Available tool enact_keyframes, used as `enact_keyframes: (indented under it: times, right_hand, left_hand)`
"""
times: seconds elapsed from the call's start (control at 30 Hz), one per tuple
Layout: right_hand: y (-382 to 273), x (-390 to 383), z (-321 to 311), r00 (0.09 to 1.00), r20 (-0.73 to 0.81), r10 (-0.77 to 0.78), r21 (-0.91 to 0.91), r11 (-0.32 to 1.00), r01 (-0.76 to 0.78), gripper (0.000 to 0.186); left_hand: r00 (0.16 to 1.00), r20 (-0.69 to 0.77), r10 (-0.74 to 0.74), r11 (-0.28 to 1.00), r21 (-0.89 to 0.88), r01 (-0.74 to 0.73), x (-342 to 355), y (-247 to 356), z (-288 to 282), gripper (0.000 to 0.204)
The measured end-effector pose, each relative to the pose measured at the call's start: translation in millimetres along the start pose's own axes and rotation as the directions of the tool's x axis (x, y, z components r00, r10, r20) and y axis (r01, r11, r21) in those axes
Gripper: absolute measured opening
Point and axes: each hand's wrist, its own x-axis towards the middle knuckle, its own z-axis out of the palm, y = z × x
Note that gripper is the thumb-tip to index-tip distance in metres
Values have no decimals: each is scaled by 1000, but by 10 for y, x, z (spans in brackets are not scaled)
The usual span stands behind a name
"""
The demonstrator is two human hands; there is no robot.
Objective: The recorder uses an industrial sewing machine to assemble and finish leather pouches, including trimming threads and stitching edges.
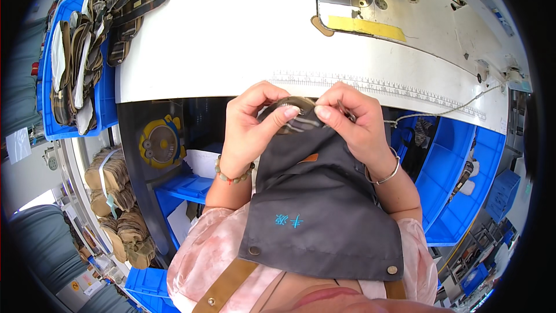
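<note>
Left hand: raised at the near edge of the white surface, grip closed on a small plaid fabric piece, thumb pressed across its top, fingers curled behind. A beaded bracelet sits on the wrist.

Right hand: directly beside the left, grip likewise clamped on the same fabric piece from the right side, thumb tip close to the left thumb. A thin silver bangle circles the wrist.

Plaid fabric piece: rounded, brown and grey check, held in the air between both hands, just in front of the surface edge and above the top of a dark grey apron. How far it extends behind the fingers cannot be told.

Apron: worn by the person, with blue embroidery, metal snaps at the lower corners and a tan strap.

Sewing machine: on the surface at upper right, well apart from the hands, with a yellow strip on its bed. A printed ruler scale runs along the surface edge.

Blue bin: left of the surface, holding a heap of plaid shaped pieces.

Bundled tan pieces: stacked low at left, tied in batches.

Blue bins: at lower right, beneath the surface.
</note>
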Motion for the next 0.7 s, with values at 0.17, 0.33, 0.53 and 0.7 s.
enact_keyframes:
  times: [0.17, 0.33, 0.53, 0.7]
  right_hand:
    - [-50, 12, -37, 973, 126, 193, 117, 971, -207, 16]
    - [-4, -16, -32, 980, 96, 174, 214, 958, -191, 17]
    - [-66, -12, -7, 973, 146, 180, 187, 961, -206, 16]
    - [-58, -22, -29, 963, 170, 210, 265, 931, -250, 16]
  left_hand:
    - [990, 123, 67, 991, 107, -81, -31, 68, 46, 13]
    - [991, 2, 136, 966, 222, -133, -52, 42, 100, 16]
    - [985, -70, 157, 975, 172, -143, -109, -39, 139, 21]
    - [957, -150, 248, 956, 196, -217, -150, -71, 224, 20]
